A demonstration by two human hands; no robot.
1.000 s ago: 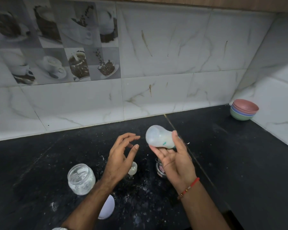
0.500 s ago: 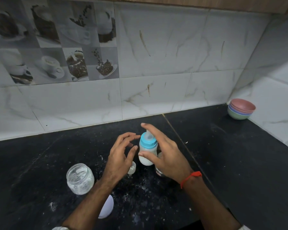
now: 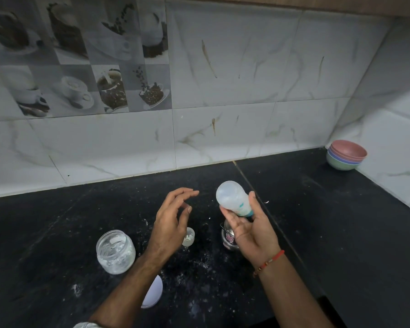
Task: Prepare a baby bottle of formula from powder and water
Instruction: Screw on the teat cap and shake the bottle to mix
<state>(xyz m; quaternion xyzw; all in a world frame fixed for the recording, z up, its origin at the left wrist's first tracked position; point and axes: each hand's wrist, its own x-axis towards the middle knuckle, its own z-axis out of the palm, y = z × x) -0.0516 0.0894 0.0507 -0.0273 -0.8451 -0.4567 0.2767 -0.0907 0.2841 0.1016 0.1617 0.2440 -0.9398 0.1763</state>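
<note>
At the centre of the frame the right hand (image 3: 251, 229) grips the baby bottle (image 3: 233, 198) in curled fingers, its base tipped up and away, above the black table (image 3: 341, 221). The left hand (image 3: 173, 221) hovers beside it, fingers loosely curved and holding nothing. A glass jar (image 3: 115, 251) stands lower left.

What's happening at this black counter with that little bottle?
A person is mixing baby formula. Their right hand grips a small cloudy plastic baby bottle with a teal collar, tipped base-up above a small steel cup. The left hand hovers beside it, fingers relaxed, holding nothing. An open clear glass jar of white powder stands to the left, and powder is scattered over the black stone counter.
</note>
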